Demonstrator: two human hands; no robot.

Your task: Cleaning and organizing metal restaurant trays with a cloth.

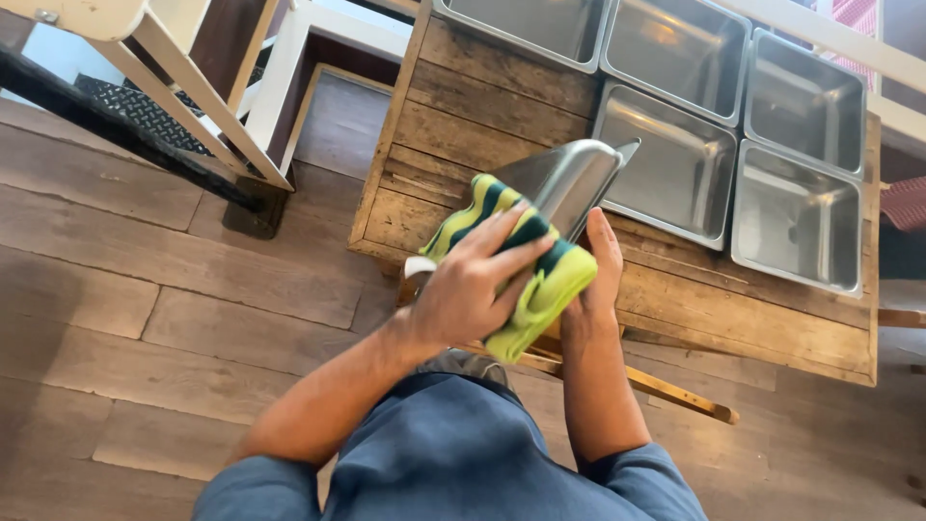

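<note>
My left hand point(471, 291) grips a yellow-and-green striped cloth point(545, 285) and presses it against a stainless steel pan point(569, 177). The pan is tilted on edge over the front of a wooden table point(463, 125). My right hand point(600, 275) holds the pan from the right side, fingers flat along its wall. Part of the pan's lower side is hidden behind the cloth and my hands.
Several steel pans point(801, 217) lie open side up on the right half of the table. White frame legs point(207, 106) and a black ribbed step point(135, 116) stand at the upper left on the plank floor. A wooden bar point(675, 391) runs below the table's edge.
</note>
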